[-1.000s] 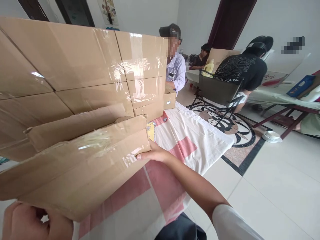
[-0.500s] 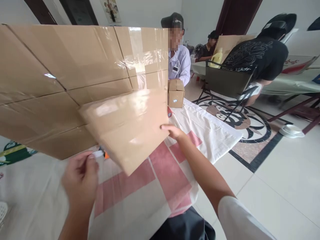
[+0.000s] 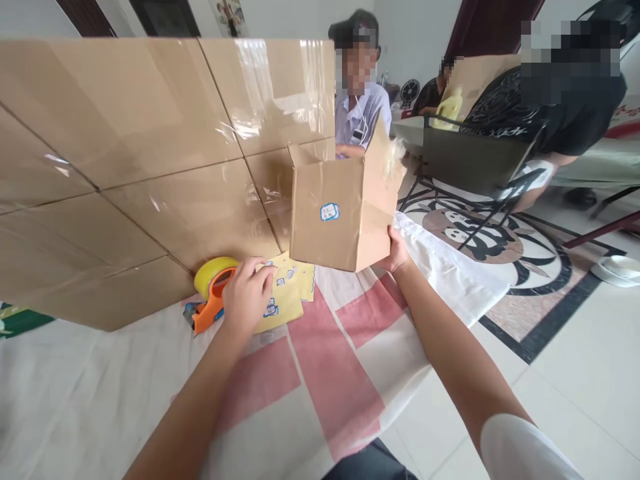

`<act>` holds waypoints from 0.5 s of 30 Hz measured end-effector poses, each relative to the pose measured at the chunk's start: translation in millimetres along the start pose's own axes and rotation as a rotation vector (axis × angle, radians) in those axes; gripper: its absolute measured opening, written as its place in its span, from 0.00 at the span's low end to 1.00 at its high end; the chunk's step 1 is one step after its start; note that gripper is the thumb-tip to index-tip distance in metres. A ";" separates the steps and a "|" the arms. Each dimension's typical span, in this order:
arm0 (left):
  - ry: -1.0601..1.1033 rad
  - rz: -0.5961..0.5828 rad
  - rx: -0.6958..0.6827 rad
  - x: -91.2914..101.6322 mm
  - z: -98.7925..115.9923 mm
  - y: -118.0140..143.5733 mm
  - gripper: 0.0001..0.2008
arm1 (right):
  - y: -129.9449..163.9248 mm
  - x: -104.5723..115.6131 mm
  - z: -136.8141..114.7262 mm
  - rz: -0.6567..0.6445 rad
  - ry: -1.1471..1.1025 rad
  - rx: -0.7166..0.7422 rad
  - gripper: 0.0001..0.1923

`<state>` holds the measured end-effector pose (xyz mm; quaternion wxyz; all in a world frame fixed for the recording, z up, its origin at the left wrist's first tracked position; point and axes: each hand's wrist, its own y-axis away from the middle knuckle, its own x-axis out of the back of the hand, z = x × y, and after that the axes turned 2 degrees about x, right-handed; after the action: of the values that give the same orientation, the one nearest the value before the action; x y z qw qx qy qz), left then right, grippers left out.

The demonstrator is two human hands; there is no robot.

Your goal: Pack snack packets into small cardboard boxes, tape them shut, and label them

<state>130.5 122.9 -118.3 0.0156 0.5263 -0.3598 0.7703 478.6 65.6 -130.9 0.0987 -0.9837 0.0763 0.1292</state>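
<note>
My right hand (image 3: 395, 251) grips the lower right edge of a small cardboard box (image 3: 327, 183), holding it tilted above the table. The box's top flaps stand up, and a small blue-edged sticker (image 3: 330, 212) is on the side facing me. My left hand (image 3: 249, 293) is at the yellow sticker sheets (image 3: 283, 320), its thumb and fingers pinched together. Whatever lies between those fingertips is too small to make out. Just left of that hand sits an orange tape dispenser (image 3: 213, 303) with a roll of yellow tape (image 3: 213, 273).
A wall of large taped cartons (image 3: 165, 153) stands along the table's far left side. A white and pink cloth (image 3: 340, 353) covers the table. Across it sits a person (image 3: 363, 113) in a cap; another bends over by a dark chair (image 3: 480, 160). White bowls (image 3: 617, 270) stand on the floor.
The box has turned and risen in my right hand, so its stickered side faces me. My left hand moved right to the yellow sheets; the white piece it pinched no longer shows.
</note>
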 end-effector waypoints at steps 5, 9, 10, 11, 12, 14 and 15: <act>0.004 -0.411 -0.045 -12.1 -5.6 2.7 0.14 | -5.9 11.6 9.2 0.044 -0.038 -0.053 0.39; 0.005 -0.454 0.034 -10.3 -7.3 3.2 0.12 | -4.2 10.7 13.1 0.043 0.012 -0.074 0.34; 0.003 -0.440 0.065 -9.7 -7.1 2.7 0.11 | -3.3 9.9 13.5 0.043 0.018 -0.073 0.34; 0.003 -0.423 0.095 -8.9 -6.9 1.8 0.11 | -2.3 9.1 13.6 0.042 0.023 -0.072 0.34; 0.013 -0.396 0.125 -7.4 -7.0 0.7 0.11 | -1.2 8.3 13.3 0.042 0.029 -0.070 0.34; 0.061 -0.289 0.171 -0.4 -8.4 -1.9 0.12 | 0.8 7.5 11.3 0.046 0.048 -0.061 0.35; 0.086 -0.213 0.188 6.0 -10.3 -3.3 0.12 | 1.5 7.6 9.7 0.053 0.061 -0.050 0.35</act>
<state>120.9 129.0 -113.5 0.0634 0.5270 -0.2270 0.8165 483.2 65.2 -142.4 0.0685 -0.9870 0.1020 0.1034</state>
